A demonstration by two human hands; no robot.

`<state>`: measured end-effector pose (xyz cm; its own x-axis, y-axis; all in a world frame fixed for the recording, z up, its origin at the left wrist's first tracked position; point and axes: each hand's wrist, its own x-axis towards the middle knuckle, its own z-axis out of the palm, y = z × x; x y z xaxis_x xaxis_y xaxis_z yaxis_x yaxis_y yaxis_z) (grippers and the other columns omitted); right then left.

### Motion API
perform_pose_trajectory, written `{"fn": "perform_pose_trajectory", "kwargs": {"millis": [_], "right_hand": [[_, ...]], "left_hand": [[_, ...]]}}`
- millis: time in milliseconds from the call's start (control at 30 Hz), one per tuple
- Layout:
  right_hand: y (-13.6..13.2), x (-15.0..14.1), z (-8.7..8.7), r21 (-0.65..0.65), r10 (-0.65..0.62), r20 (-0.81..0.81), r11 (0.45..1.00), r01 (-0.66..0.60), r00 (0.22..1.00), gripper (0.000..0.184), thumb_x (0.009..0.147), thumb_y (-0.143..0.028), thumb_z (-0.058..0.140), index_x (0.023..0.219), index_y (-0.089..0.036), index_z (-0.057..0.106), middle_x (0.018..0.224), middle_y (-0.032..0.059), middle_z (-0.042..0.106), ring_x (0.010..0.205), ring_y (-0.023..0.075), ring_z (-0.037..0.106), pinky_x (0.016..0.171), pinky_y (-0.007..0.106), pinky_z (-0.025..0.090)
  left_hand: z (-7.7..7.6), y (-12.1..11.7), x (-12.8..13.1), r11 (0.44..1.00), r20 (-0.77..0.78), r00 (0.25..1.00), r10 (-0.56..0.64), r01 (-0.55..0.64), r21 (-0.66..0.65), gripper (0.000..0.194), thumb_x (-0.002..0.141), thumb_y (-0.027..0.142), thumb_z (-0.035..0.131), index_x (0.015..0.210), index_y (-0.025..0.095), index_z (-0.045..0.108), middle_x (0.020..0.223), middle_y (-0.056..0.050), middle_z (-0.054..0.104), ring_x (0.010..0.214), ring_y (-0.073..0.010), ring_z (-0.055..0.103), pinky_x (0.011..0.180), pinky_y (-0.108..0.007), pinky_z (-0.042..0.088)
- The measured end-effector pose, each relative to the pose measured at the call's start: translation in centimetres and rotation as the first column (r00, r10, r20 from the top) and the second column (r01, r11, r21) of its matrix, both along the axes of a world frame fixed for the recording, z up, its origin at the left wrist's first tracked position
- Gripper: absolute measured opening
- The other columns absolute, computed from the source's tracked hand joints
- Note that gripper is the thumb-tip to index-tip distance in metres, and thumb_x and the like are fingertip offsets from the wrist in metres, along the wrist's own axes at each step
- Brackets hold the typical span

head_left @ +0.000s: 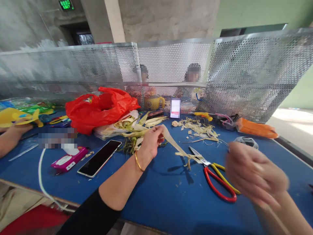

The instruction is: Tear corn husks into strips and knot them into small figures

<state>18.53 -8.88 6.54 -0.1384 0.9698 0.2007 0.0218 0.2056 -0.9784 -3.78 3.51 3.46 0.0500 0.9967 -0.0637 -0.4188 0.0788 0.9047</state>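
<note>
One husk strip [169, 138]: pale and flat, upper end in the left hand [152, 141], the rest slanting down to the right above the blue table [158, 202]; its lower end meets some twisted scraps by the scissor blades, contact with the metal being unclear.
Left hand: thumb and fingertips pinched together on the strip; a gold bangle [139, 161] rings the wrist, and a black sleeve [90, 210] covers the upper forearm.
Right hand [255, 173]: near the scissor handles, fingers folded inward, blurred; from where I stand, whether it has hold of anything cannot be told.
Scissors [206, 164]: lying between the two hands, tips pointing away and to the left; one handle red, the other yellow.
Husk heap [134, 125]: just beyond the left hand, beside a crumpled red plastic bag [97, 112].
Loose trimmings [200, 128]: scattered beyond the scissors.
Smartphone [100, 159]: flat, dark screen upward, left of the left forearm.
Magenta box [68, 160]: left of the smartphone, near a white cable [41, 173] that curves to the table's near edge.
Orange pouch [256, 128]: at the far right, a coil of pale wire [247, 142] just nearer.
Co-worker's hand [21, 125]: far left, at a yellow object [26, 117].
Perforated partition [171, 58]: along the far side, two people visible through it.
</note>
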Motion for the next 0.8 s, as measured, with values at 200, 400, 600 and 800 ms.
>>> {"fn": "perform_pose_trajectory", "kwargs": {"millis": [200, 400, 600, 800], "right_hand": [[1.2, -3.5, -0.3, -0.256, -0.07, -0.117, 0.966, 0.038, 0.991, 0.023, 0.08, -0.042, 0.063, 0.082, -0.019, 0.06, 0.052, -0.01, 0.025, 0.041, 0.0054, 0.015, 0.037, 0.02, 0.01], [1.3, -5.2, -1.5, -0.21, -0.012, 0.004, 0.978, 0.013, 1.0, 0.034, 0.073, -0.05, 0.071, 0.08, -0.016, 0.068, 0.057, -0.0055, 0.045, 0.048, 0.0059, 0.027, 0.044, 0.022, 0.02], [1.1, -5.2, -1.8, -0.117, -0.111, 0.108, 0.985, 0.123, 0.988, 0.035, 0.073, -0.05, 0.068, 0.066, -0.016, 0.064, 0.058, -0.003, 0.049, 0.053, 0.0095, 0.038, 0.05, 0.023, 0.028], [1.3, -5.3, -2.7, 0.054, -0.313, 0.236, 0.949, 0.309, 0.92, 0.038, 0.082, -0.052, 0.058, 0.062, -0.018, 0.056, 0.053, -0.0036, 0.041, 0.052, 0.0109, 0.032, 0.048, 0.024, 0.024]], "left_hand": [[1.1, -4.5, 1.5, 0.809, -0.055, 0.834, -0.549, 0.547, 0.218, 0.016, 0.073, 0.03, 0.073, 0.08, 0.017, 0.067, 0.076, -0.002, 0.063, 0.072, -0.0124, 0.058, 0.071, -0.025, 0.047], [1.4, -5.6, 1.4, 0.753, -0.028, 0.792, -0.61, 0.591, 0.29, 0.014, 0.077, 0.021, 0.064, 0.064, 0.017, 0.063, 0.109, -0.006, 0.063, 0.104, -0.0202, 0.057, 0.088, -0.029, 0.043], [1.0, -5.7, 2.0, 0.781, 0.095, 0.779, -0.62, 0.6, 0.173, 0.013, 0.073, 0.021, 0.062, 0.083, 0.017, 0.07, 0.108, -0.008, 0.066, 0.101, -0.0203, 0.057, 0.085, -0.028, 0.044], [0.4, -6.3, 2.8, 0.915, -0.11, 0.935, -0.337, 0.352, 0.196, 0.02, 0.072, 0.036, 0.071, 0.076, 0.016, 0.071, 0.073, -0.002, 0.065, 0.07, -0.0137, 0.055, 0.068, -0.025, 0.045]]}}
